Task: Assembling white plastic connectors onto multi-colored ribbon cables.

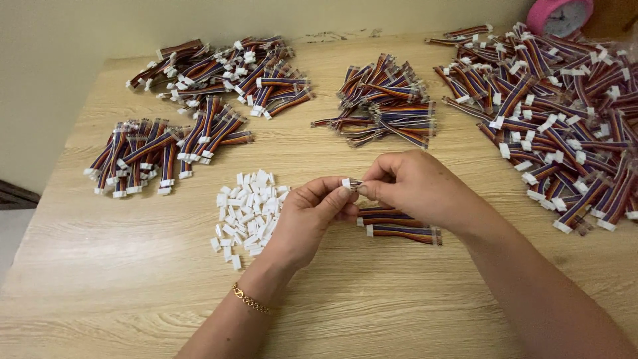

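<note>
Left hand (312, 216) and right hand (412, 186) meet at the fingertips, both pinched on one small white connector housing (346, 183) with short multicoloured wire ends entering it. Just below the right hand lie two striped ribbon cables (399, 225); beside the left hand sits one heap of loose white housings (244, 211), too many to count. Beyond the hands, four cable piles (385, 106) are visible.
</note>
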